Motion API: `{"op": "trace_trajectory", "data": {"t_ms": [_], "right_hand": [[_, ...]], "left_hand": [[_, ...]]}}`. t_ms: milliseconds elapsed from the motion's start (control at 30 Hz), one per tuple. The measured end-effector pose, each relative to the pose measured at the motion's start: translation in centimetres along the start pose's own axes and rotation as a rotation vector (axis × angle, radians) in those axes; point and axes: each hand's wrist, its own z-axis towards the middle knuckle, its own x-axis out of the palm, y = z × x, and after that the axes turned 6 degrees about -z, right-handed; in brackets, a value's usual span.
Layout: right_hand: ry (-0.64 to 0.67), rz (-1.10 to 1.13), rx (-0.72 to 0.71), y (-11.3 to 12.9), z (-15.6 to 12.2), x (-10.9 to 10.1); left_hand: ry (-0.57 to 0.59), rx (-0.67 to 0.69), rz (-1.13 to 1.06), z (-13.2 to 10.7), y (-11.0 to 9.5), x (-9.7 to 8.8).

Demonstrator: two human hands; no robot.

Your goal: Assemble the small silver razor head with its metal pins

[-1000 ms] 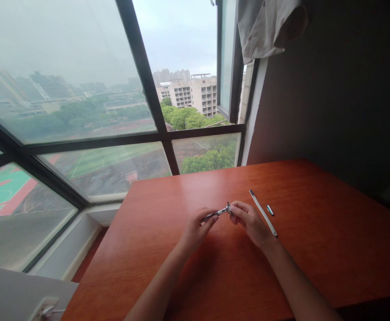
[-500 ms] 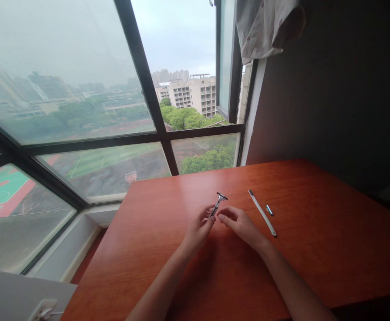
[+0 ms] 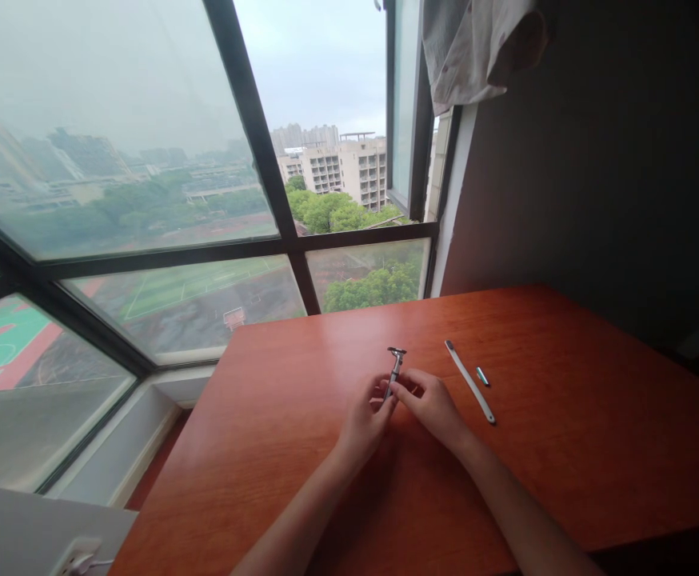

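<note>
A razor [image 3: 395, 366] with a dark and silver handle stands tilted over the table, its head pointing up and away from me. My left hand [image 3: 369, 412] is closed around the lower handle, which its fingers partly cover. From the other side, the bent fingers of my right hand [image 3: 430, 402] pinch the same handle near the left thumb. To the right lies a slim pale stick with a dark end, which looks like a toothbrush [image 3: 470, 382]. Beside it rests a small teal and silver cylinder [image 3: 482, 377], whose kind I cannot make out.
The reddish-brown wooden table [image 3: 277, 376] runs up to large dark-framed windows [image 3: 175, 258]. Grey cloth [image 3: 475, 56] hangs at the upper right, near a dark wall [image 3: 595, 176]. A socket with a white plug [image 3: 82, 560] is at the lower left.
My right hand has come against the razor's handle, closing the small gap. The razor has turned more upright and shifted slightly right with my left hand. The things on the table stay put.
</note>
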Motion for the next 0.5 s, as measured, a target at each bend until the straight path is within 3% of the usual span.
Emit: {"op": "trace_trajectory", "data": {"t_ms": [133, 500], "right_hand": [[-0.007, 0.014, 0.013, 0.0, 0.0, -0.1], [0.012, 0.221, 0.069, 0.0, 0.3, -0.3]], "left_hand": [[-0.001, -0.058, -0.066, 0.0, -0.5, -0.3], [0.003, -0.229, -0.504, 0.1, -1.4, -0.2]]}}
